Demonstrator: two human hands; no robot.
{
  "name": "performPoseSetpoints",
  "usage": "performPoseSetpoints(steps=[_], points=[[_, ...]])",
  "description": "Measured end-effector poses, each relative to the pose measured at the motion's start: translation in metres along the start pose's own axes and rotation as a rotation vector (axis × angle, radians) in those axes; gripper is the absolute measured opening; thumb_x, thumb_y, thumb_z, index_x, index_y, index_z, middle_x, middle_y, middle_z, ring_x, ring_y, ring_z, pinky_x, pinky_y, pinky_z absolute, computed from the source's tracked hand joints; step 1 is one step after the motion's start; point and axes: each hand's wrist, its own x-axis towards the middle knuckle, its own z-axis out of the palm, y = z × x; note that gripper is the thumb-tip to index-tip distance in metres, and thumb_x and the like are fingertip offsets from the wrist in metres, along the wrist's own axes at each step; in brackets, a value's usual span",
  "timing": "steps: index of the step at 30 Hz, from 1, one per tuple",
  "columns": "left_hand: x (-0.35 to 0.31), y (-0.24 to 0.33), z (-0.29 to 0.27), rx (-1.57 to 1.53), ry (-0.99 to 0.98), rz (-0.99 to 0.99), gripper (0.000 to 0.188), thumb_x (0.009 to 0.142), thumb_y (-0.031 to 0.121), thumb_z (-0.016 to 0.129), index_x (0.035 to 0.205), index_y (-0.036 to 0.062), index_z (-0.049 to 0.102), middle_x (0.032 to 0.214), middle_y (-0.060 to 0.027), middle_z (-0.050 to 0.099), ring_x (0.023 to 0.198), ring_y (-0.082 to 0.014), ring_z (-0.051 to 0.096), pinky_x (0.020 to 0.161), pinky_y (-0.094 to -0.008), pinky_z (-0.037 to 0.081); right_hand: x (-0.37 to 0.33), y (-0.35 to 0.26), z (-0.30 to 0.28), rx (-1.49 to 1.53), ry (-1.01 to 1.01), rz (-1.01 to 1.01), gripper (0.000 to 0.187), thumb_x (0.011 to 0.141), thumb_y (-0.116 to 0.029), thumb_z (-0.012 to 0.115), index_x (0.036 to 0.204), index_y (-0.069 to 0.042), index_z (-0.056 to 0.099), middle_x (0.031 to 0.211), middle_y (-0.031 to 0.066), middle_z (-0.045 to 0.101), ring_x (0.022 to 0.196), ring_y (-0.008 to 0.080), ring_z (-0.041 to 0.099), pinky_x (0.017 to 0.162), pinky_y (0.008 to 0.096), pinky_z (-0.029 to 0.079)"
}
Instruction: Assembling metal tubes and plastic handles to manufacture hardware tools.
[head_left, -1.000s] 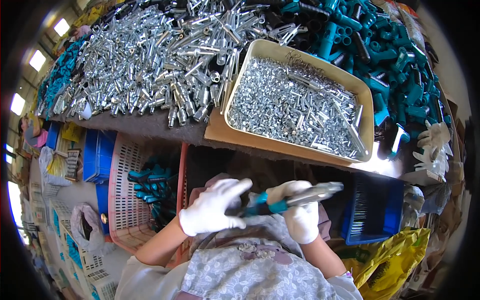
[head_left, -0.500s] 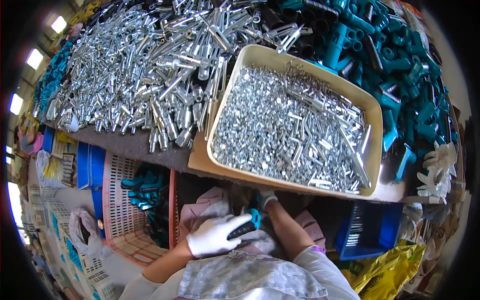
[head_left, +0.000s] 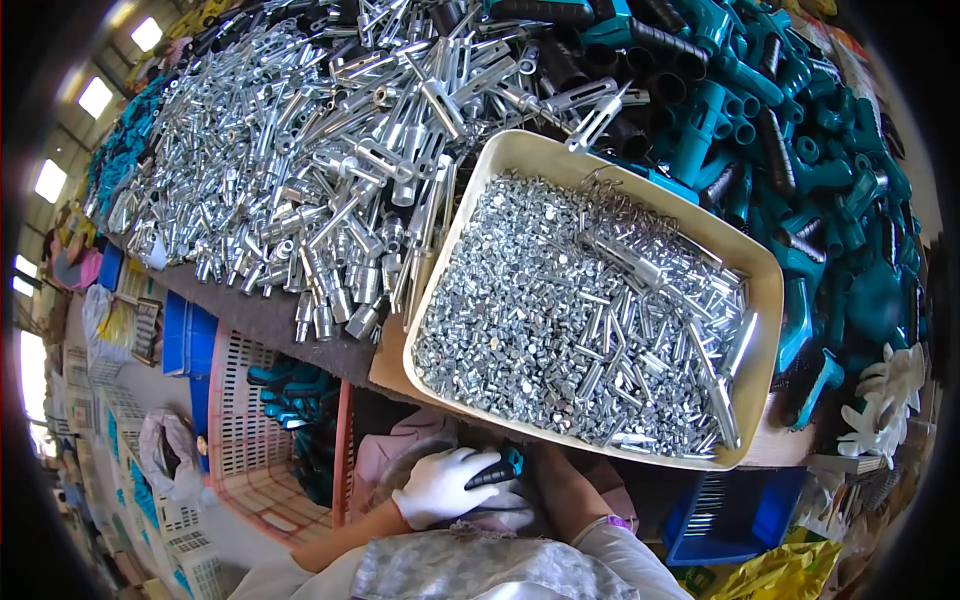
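My left hand [head_left: 440, 488], in a white glove, is closed round a teal and black plastic tool handle [head_left: 492, 473]. It is in front of my lap, just below the table's near edge. My right forearm [head_left: 572, 490] reaches up beside it, with a purple band at the wrist or cuff. The right hand itself is hidden under the table edge and the tray, so its fingers do not show. Above both arms stands a cream tray [head_left: 590, 450] heaped with small shiny metal pins and bits, some longer metal rods among them.
A large pile of slotted metal tubes [head_left: 300, 190] covers the table's left. Teal and black plastic handles [head_left: 700, 130] pile up at right, near white gloves [head_left: 882, 400]. Below are a pink basket [head_left: 250, 430] with teal parts, a blue bin [head_left: 735, 515] and a yellow bag [head_left: 780, 575].
The view has shifted, so the tray and table sit lower in the picture. My right hand's glove, glimpsed before at the table edge, is now hidden. The left hand still grips the tool handle.
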Motion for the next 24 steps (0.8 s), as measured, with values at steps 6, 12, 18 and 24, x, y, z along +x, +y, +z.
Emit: performPoseSetpoints(steps=[6,12,18,24], points=[[0.011,0.007,0.009,0.044,0.050,0.005,0.045,0.085,0.039,0.071,0.121,0.0141,0.064,0.093,-0.0126,0.069,0.081,-0.0336,0.068,0.070,-0.0433,0.055,0.003,-0.030,-0.025,0.069,-0.023,0.038,0.050,0.101,-0.032,0.048,0.145,-0.009,0.046,0.152,0.0140,0.043,0.139,0.0287,0.041,0.113,0.0365,0.035],[0.033,0.005,0.046,0.094,-0.144,-0.160,0.048,0.086,0.039,0.066,0.123,0.0117,0.055,0.098,-0.0182,0.070,0.082,-0.0393,0.069,0.071,-0.0506,0.054,-0.017,-0.045,-0.055,0.123,-0.016,0.070,0.053,0.100,-0.033,0.051,0.146,-0.008,0.045,0.154,0.0142,0.041,0.141,0.0286,0.038,0.114,0.0354,0.034],[0.033,-0.013,0.068,0.095,-0.110,-0.220,0.039,0.085,0.034,0.061,0.109,0.0036,0.061,0.086,-0.0227,0.070,0.077,-0.0424,0.069,0.070,-0.0537,0.054,-0.085,-0.117,-0.065,-0.085,0.307,-0.069,0.045,0.093,-0.035,0.063,0.127,-0.005,0.063,0.130,0.0179,0.063,0.124,0.0377,0.055,0.106,0.0433,0.041],[0.054,-0.024,0.085,0.059,-0.196,-0.237,0.040,0.085,0.030,0.057,0.116,0.0040,0.060,0.085,-0.0233,0.070,0.078,-0.0425,0.069,0.070,-0.0531,0.054,-0.074,-0.099,-0.070,-0.117,0.302,-0.056,0.040,0.095,-0.038,0.055,0.116,-0.007,0.069,0.119,0.0180,0.067,0.114,0.0374,0.060,0.100,0.0453,0.046]])
